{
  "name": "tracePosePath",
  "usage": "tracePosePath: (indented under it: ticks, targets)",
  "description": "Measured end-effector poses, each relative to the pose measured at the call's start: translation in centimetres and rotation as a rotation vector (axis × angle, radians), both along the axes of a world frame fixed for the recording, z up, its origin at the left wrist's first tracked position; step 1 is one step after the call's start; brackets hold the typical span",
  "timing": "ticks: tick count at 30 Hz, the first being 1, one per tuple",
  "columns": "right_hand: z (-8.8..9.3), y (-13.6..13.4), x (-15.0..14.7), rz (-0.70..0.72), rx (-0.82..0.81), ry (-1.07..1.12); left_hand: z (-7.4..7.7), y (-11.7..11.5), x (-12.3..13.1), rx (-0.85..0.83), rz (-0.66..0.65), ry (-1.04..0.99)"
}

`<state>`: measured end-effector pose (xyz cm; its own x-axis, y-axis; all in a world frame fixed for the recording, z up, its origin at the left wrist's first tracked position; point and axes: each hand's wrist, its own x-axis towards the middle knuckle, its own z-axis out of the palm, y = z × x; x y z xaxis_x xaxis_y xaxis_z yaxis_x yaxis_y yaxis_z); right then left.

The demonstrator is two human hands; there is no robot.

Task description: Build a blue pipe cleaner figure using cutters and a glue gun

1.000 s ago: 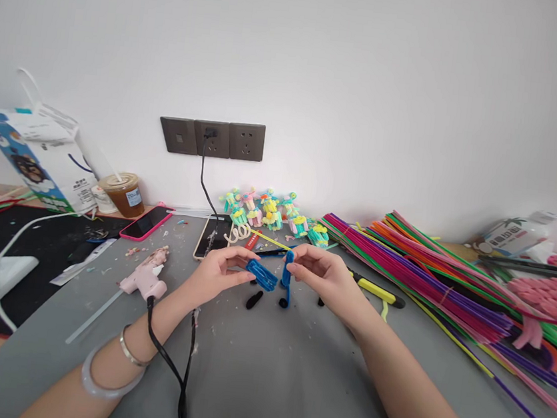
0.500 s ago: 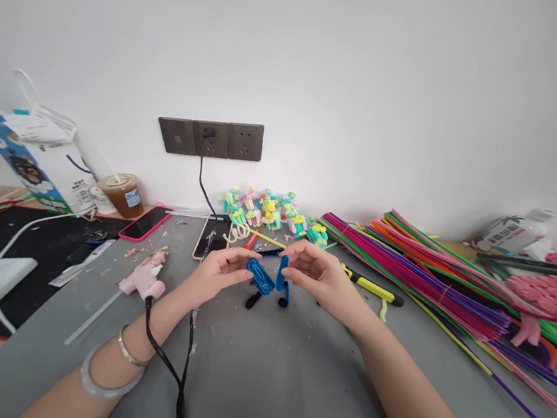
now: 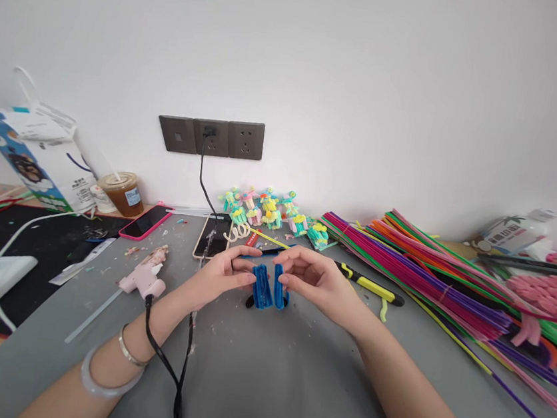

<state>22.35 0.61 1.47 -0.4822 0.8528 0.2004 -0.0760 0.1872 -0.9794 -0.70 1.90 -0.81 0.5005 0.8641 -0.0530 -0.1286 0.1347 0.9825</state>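
Between thumb and fingers, my left hand (image 3: 225,273) pinches a blue folded pipe cleaner piece (image 3: 262,288). My right hand (image 3: 308,279) grips a narrower blue folded pipe cleaner piece (image 3: 279,287). The two pieces stand nearly upright, side by side, with a small gap between them, above the grey tabletop (image 3: 259,381). Behind them a black-tipped bit (image 3: 250,301) shows partly; the rest of it is hidden by the pieces and my fingers.
A pink glue gun (image 3: 144,277) with a black cord lies left. Bundles of coloured pipe cleaners (image 3: 420,285) and a yellow cutter (image 3: 375,288) are at right. Behind are small pipe cleaner figures (image 3: 271,211) and a phone (image 3: 211,236). A drink cup (image 3: 120,192) stands back left.
The left blue piece has turned from slanted to nearly upright. Both pieces have come lower and closer together, now covering more of the black-tipped bits behind them.
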Motion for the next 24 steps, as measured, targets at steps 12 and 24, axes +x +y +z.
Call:
tracePosePath:
  ticks: [12,24]
  targets:
    - [0.7,-0.6,-1.1,-0.097,0.177,-0.163,0.1,-0.2,0.1,-0.058,-0.017,0.011]
    - [0.2,-0.7,-1.3,-0.149,0.276,-0.235,0.4,-0.5,0.3,-0.078,-0.027,0.0]
